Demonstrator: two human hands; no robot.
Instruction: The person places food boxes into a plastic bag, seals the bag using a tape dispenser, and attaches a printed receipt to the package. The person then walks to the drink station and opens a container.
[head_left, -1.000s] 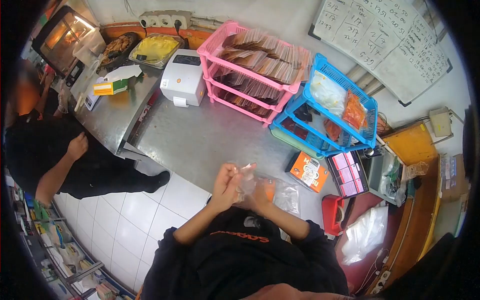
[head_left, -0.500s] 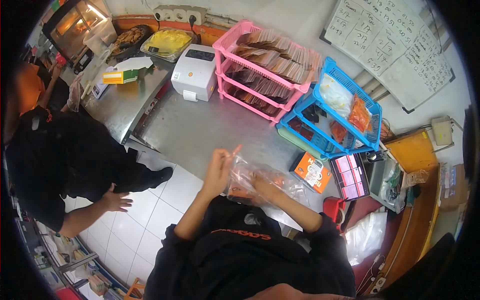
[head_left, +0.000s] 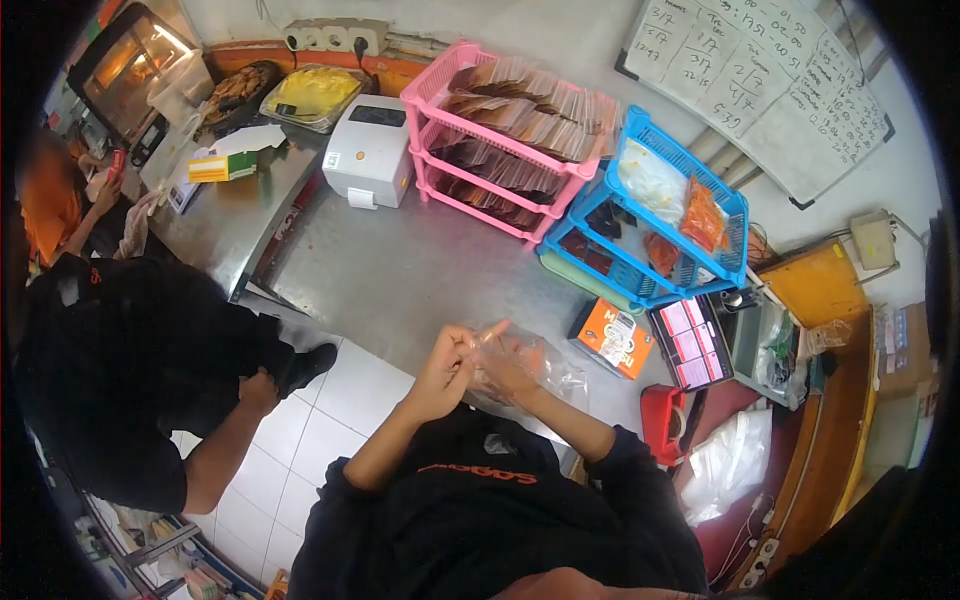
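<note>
Hidden parts first: the right hand (head_left: 510, 378) lies behind or inside a clear plastic bag (head_left: 565, 380), lower centre of the frame; which of the two cannot be told; its fingers are blurred through the film, so its opening and any grip cannot be read. The left hand (head_left: 440, 372) is curled at the bag's upper left edge, fingertips drawn close together; whether film is pinched between them is unclear; an orange patch shows through the bag, its shape not legible.

The whiteboard (head_left: 750, 90) is cut by the top of the frame; a co-worker (head_left: 110, 380) at left runs into the dark lens rim.

Edges and room: the bag sits at the near edge of the bench (head_left: 370, 260); bare metal extends from the hands up to the pink rack (head_left: 495, 148), upper centre; right of the bag, space narrows, with an orange box (head_left: 612, 338) near it, then a tablet (head_left: 690, 342); lower left, the bench edge drops to tiled floor (head_left: 330, 430).
</note>
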